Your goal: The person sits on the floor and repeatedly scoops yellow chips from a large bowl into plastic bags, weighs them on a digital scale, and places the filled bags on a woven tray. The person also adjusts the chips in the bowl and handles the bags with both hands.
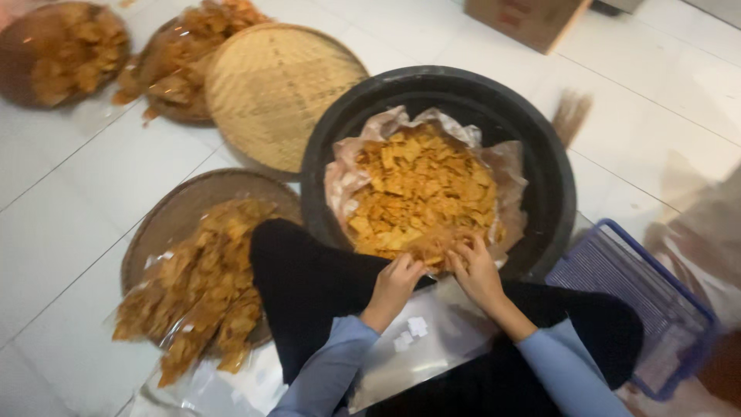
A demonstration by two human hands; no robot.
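A big black basin [540, 147] on the white tiled floor holds a paper-lined heap of orange square chips [421, 189]. My left hand [395, 284] and my right hand [475, 266] are both at the near edge of the heap, fingers curled into the chips, gathering a small bunch between them. A clear plastic bag [432, 340] lies on my lap under my wrists. My sleeves are light blue and my knees, in black, sit either side of the basin.
A round woven tray [166, 224] at my left carries sealed bags of chips [201, 286]. An empty woven tray [274, 89] and two more with chips [65, 50] lie further back. A blue plastic basket [641, 301] stands at right, a cardboard box [529, 19] beyond.
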